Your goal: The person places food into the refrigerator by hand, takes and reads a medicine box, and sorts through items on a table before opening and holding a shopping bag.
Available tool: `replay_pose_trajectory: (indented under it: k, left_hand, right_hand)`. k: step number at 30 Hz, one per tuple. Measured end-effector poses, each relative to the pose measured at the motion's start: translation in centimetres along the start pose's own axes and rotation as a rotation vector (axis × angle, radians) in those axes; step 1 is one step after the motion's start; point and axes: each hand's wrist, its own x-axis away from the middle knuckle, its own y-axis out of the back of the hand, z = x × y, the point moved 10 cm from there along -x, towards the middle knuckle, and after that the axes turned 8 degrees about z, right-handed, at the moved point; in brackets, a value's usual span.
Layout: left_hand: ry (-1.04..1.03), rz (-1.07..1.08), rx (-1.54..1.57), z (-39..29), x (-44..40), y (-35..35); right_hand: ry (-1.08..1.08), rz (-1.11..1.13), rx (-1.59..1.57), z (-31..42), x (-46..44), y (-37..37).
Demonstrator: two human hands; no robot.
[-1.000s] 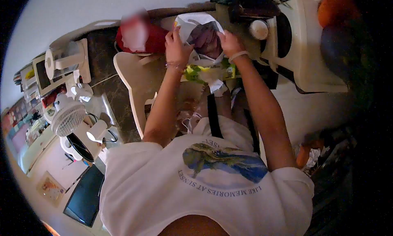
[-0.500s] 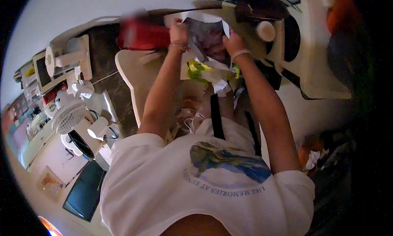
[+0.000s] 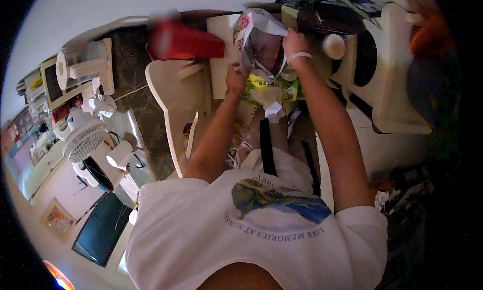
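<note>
A white bag with pink printing (image 3: 265, 22) stands with its mouth spread wide, showing a dim pinkish-grey inside. My left hand (image 3: 236, 78) is closed on the bag's lower left edge. At the upper right edge my right hand (image 3: 297, 46) pinches the rim, with a pale band round the wrist. Just below the bag lies a yellow-green printed packet (image 3: 259, 82). Crumpled white paper or tissue (image 3: 271, 99) rests over that packet. What is inside the bag is too dark to make out.
A red container (image 3: 186, 42) stands left of the bag. Right of my right hand is a round white-topped object (image 3: 334, 47). A cream chair-like piece (image 3: 168, 88) lies to the left, and another cream piece (image 3: 392, 73) to the right. A white fan (image 3: 85, 141) stands farther left.
My left hand has moved down and right, from the bag's upper left rim to its lower left edge. The bag has turned, so its pink-printed side now shows. My right hand has shifted slightly right.
</note>
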Motion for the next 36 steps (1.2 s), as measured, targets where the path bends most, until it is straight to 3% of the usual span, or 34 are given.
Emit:
replay_pose_trajectory:
  k: [2, 3, 5, 8, 11, 14, 16, 17, 20, 21, 24, 26, 27, 30, 32, 34, 36]
  left_hand:
    - [0.094, 0.103, 0.201, 7.7, -3.0, -3.5]
    - [0.067, 0.079, 0.297, 8.5, -3.8, -4.0]
    - [0.011, 0.031, 0.49, 9.0, -4.8, -4.7]
    - [0.31, 0.299, 0.887, 5.1, -2.8, -7.5]
    - [0.202, 0.286, 0.77, 1.3, -2.3, -6.9]
    - [0.141, -0.124, -0.046, 2.5, -4.1, -3.5]
    - [0.106, -0.198, -0.084, -0.5, -1.6, -0.1]
    - [0.09, -0.238, -0.104, -1.5, -0.3, 1.9]
    - [0.03, -0.265, -0.218, -1.8, 0.9, 5.2]
    - [-0.079, -0.319, -0.089, -3.2, 2.0, 6.5]
    - [0.094, -0.068, -0.287, -1.5, 2.4, 5.7]
    - [-0.006, -0.026, -0.289, -0.1, 1.8, 4.3]
    - [0.004, 0.025, -0.183, 0.2, 2.0, 3.6]
    - [0.099, 0.187, 0.281, 0.1, 3.4, 1.0]
    - [0.06, 0.211, 0.489, 0.2, 3.7, -0.2]
    - [0.019, 0.196, 0.599, 0.5, 3.7, -0.7]
    - [0.04, 0.19, 0.688, 1.2, 3.8, -1.0]
  right_hand:
    - [-0.011, 0.033, 0.029, 0.5, 0.1, 0.0]
    - [-0.01, 0.065, 0.068, 1.7, 0.9, 0.8]
    - [0.018, 0.095, 0.048, 2.4, 1.1, 0.9]
    - [0.116, 0.029, -0.131, 2.1, 0.3, 0.7]
    - [0.178, -0.063, -0.188, 1.5, -0.2, 1.1]
    - [0.076, -0.028, -0.057, 0.5, -0.6, 1.8]
    - [0.015, -0.056, -0.032, 0.2, -0.8, 2.7]
    - [0.147, -0.123, 0.039, 0.5, -1.8, 2.4]
    - [0.071, -0.145, -0.009, 0.5, -1.5, 2.0]
    - [0.061, -0.145, -0.026, 0.6, -1.8, 1.8]
    - [0.116, -0.276, -0.116, 1.2, -1.6, 2.4]
    - [0.09, -0.207, -0.176, 1.9, -0.9, 3.0]
    - [0.074, -0.172, -0.204, 2.5, 0.1, 3.2]
    - [0.25, -0.431, -0.092, 5.3, 4.7, 4.7]
    - [0.383, -0.426, -0.127, 7.0, 7.9, 4.2]
    - [0.59, -0.113, -0.098, 8.5, 9.8, 0.5]
    - [0.68, -0.115, 0.095, 9.1, 12.6, -2.1]
